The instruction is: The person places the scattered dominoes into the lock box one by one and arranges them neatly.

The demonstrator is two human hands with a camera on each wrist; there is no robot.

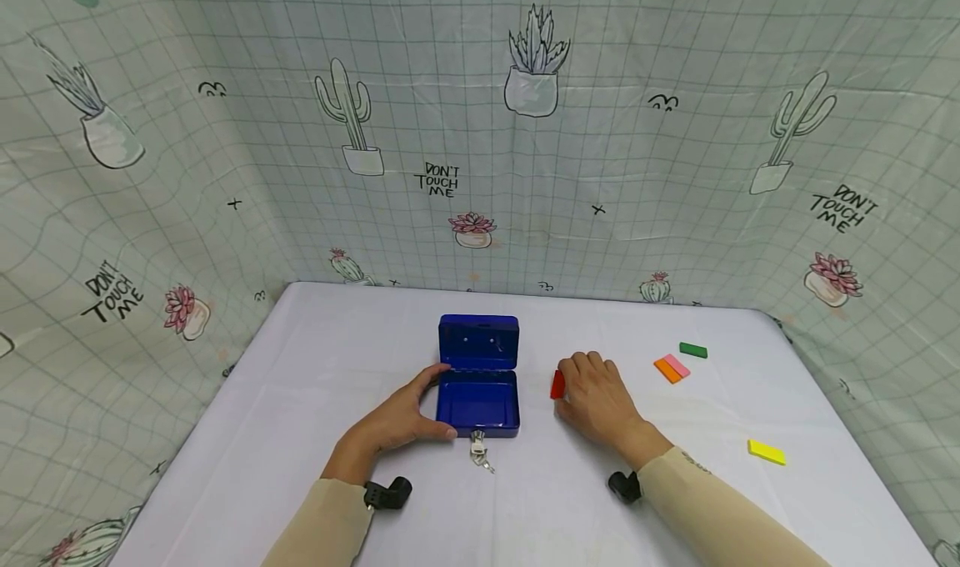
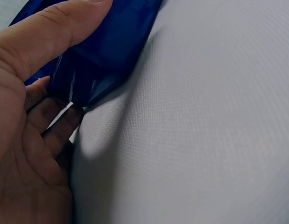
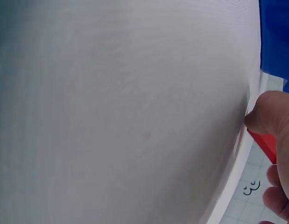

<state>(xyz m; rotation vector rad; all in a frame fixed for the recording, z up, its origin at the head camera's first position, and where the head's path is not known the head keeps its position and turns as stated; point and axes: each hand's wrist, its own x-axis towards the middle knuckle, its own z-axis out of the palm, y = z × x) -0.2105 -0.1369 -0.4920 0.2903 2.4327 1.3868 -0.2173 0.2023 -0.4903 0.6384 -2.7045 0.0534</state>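
Note:
A small blue metal cash box (image 1: 477,404) stands on the white table with its lid (image 1: 478,342) raised; its tray shows nothing inside. My left hand (image 1: 401,417) holds the box by its left side, thumb at the front corner and fingers near the back. In the left wrist view, the thumb lies over the blue box (image 2: 121,42) while the fingertips touch its lower edge. Keys (image 1: 481,454) hang at the front lock. Right of the box, my right hand (image 1: 597,396) pinches a flat red block (image 1: 557,385), also partly visible in the right wrist view behind the thumb.
Farther right lie an orange block (image 1: 664,372) and a pink block (image 1: 678,364) side by side, with a green block (image 1: 693,350) behind them. A yellow block (image 1: 767,452) lies nearer the table's right edge. Patterned cloth (image 1: 480,133) hangs around the table (image 1: 360,333).

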